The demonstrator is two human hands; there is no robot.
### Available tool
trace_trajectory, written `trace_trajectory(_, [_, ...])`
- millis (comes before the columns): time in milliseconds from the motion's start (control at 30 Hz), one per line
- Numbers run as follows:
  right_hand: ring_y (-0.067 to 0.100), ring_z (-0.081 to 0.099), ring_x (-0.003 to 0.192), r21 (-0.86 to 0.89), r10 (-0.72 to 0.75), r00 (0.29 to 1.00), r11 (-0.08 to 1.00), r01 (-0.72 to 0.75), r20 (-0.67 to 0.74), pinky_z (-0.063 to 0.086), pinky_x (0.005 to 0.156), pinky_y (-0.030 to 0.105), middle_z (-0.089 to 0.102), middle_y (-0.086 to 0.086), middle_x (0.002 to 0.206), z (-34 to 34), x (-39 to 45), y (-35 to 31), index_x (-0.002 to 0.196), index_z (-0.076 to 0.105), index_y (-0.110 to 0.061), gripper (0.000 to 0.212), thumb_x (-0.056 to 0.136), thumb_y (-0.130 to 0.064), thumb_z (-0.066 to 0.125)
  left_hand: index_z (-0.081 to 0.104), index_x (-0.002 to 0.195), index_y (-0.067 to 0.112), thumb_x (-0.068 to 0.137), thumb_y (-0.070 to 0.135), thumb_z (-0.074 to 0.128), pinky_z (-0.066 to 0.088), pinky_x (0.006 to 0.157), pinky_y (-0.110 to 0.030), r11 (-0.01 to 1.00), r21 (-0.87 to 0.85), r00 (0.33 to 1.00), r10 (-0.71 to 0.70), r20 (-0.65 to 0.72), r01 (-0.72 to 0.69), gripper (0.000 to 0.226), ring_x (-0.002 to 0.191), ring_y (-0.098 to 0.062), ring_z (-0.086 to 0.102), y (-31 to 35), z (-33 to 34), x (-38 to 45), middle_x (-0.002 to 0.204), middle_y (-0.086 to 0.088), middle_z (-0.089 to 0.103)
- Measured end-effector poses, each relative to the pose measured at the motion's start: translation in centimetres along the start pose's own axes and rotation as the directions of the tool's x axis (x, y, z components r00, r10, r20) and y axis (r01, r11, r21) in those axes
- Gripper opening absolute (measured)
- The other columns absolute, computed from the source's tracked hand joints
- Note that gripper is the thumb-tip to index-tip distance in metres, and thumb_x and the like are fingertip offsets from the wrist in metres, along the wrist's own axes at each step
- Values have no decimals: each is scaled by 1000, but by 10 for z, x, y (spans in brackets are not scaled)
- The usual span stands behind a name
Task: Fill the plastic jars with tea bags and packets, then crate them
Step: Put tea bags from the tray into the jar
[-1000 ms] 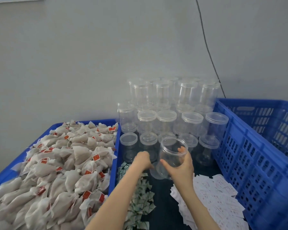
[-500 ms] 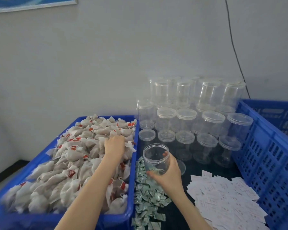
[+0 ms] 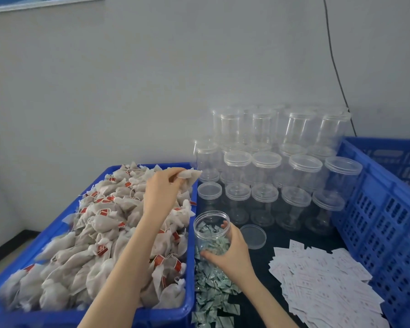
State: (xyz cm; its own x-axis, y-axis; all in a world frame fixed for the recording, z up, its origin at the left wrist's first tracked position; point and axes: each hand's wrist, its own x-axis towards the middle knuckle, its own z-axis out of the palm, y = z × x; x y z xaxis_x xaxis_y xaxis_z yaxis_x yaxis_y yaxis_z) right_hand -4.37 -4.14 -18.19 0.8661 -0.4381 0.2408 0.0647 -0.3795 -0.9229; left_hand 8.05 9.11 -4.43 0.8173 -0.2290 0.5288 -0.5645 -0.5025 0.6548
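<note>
The right hand (image 3: 232, 254) wraps around the lower wall of an open jar (image 3: 211, 230), fingers curled round the clear plastic, holding it upright on the dark bench (image 3: 294, 242) just beside the blue tray (image 3: 189, 233); that placement looks chosen so the mouth sits close to the supply and the jar cannot tip while it is fed. Its lid (image 3: 253, 236) lies flat on the bench just to the right, out of the way but near for closing. The left hand (image 3: 161, 192) is raised over the far corner of the tray and pinches a tea bag (image 3: 189, 175) between thumb and fingertips, lifted clear of the heap of tea bags (image 3: 92, 233), probably on its way to the jar. The jar appears empty; the green shapes seen through it seem to be the green packets (image 3: 211, 292) strewn on the bench around and behind its base, though I cannot tell for sure. White packets (image 3: 322, 287) lie spread to the right, within reach of the hand that steadies the jar. Capped empty jars (image 3: 265, 185) stand stacked against the wall as stock, and the big blue crate (image 3: 384, 221) waits at the far right for finished ones, so filling looks barely begun.
</note>
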Motion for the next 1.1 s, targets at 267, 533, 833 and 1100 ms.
trace_trajectory(267, [-4,51,115,18,3,1000,1000,-3,1,39,88,9,52,-15,125,3,2,-1,128,45,-34,87,53,-36,89,69,100,25,91,22,61,50,73,-16,993,-84,883,112,455,-83,12,77,0,61,21,7,-16,83,12,67])
trace_trajectory(533, [-14,52,107,60,41,999,997,-40,-9,43,80,3,54,-15,121,0,1,0,119,47,-42,82,46,-44,84,67,108,18,89,9,59,51,89,-32,909,263,723,58,688,-323,23,94,-15,62,21,38,-34,104,0,68])
trace_trajectory(833, [-23,45,108,35,24,1000,999,-24,-4,38,81,-2,51,-20,119,3,0,-2,111,43,-49,77,44,-47,80,65,113,23,92,8,55,53,88,-32,906,349,834,7,552,-239,27,98,-13,62,14,25,-20,111,4,66])
trace_trajectory(1100, [-18,48,109,50,28,999,998,-29,21,42,81,1,52,-19,121,4,-1,0,118,44,-45,82,48,-42,87,62,107,14,91,5,55,53,73,-29,661,746,947,-287,145,87,20,83,-19,61,-46,-14,-17,96,-4,62])
